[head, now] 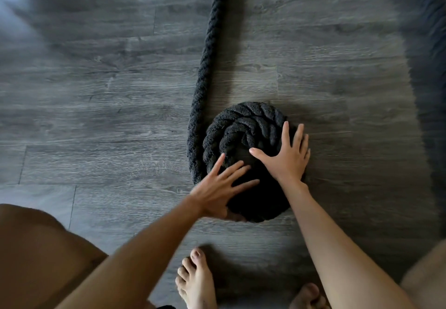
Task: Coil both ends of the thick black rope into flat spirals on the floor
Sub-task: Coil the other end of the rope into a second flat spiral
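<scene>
On the grey wood-grain plank floor (96,105), a bare knee (36,248) fills the bottom-left corner. The left hand (222,188) lies flat, fingers straight and spread apart, on the near-left part of a flat spiral (243,125) of thick black braided rope (212,43). The rope's free length runs down from the top edge and curves round the spiral's left side. The right hand (287,159), fingers also splayed, presses on the spiral's right side. Bare feet (195,282) stand near the bottom edge.
</scene>
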